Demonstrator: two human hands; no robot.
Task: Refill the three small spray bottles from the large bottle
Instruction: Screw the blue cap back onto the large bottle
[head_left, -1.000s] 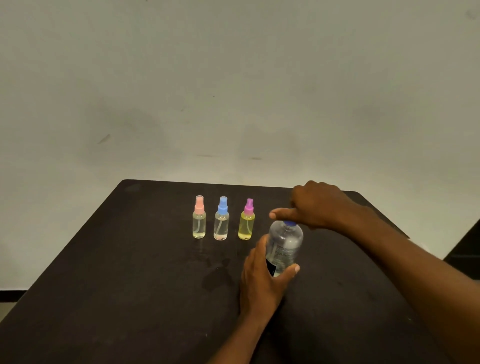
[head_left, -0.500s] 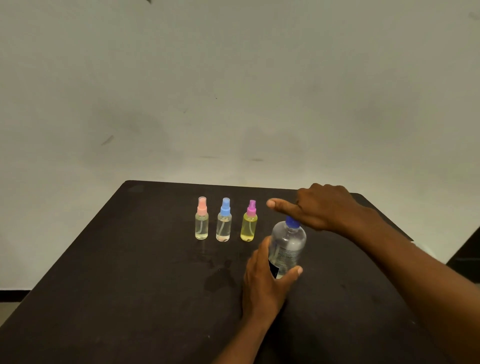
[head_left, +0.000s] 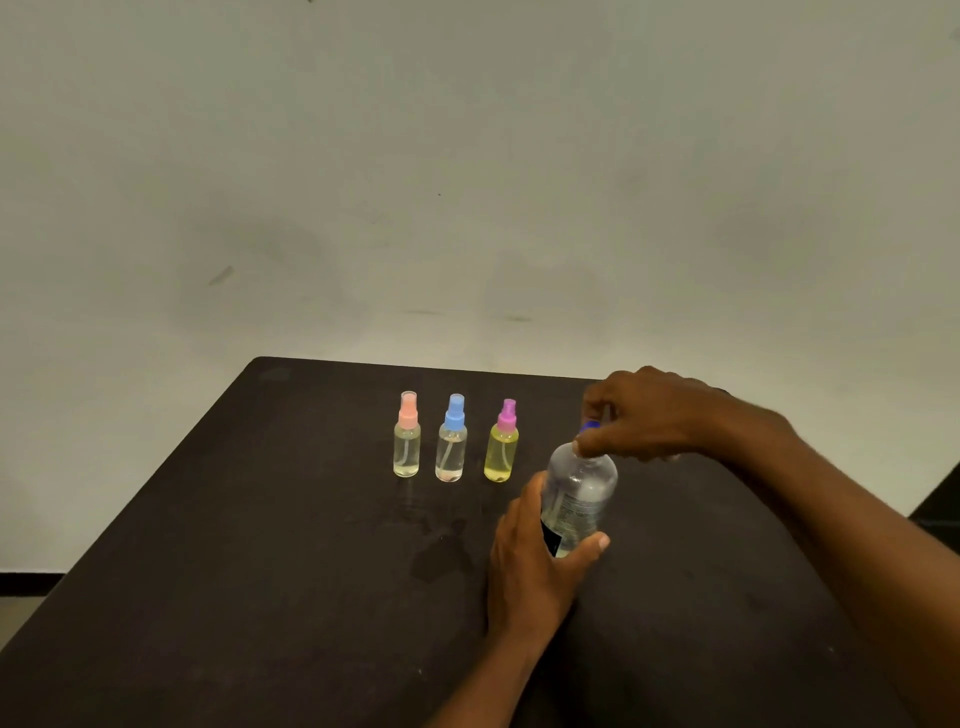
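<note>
Large bottle (head_left: 579, 493) held near upright over the dark table (head_left: 260, 571), body clamped in the grip of the left hand (head_left: 535, 566), blue cap (head_left: 589, 426) pinched by the right hand (head_left: 649, 415), three small spray bottles (head_left: 451, 447) lined up just beside it, to its left.

No text legible. Large clear plastic bottle (head_left: 579, 488) with blue cap (head_left: 590, 426): pale label (head_left: 576, 506) on side carries rows of fine print, too small and blurred to read. Dark label patch (head_left: 550, 540) at bottle's lower edge: no characters distinguishable. No brand, number or sign readable elsewhere around bottle.
</note>
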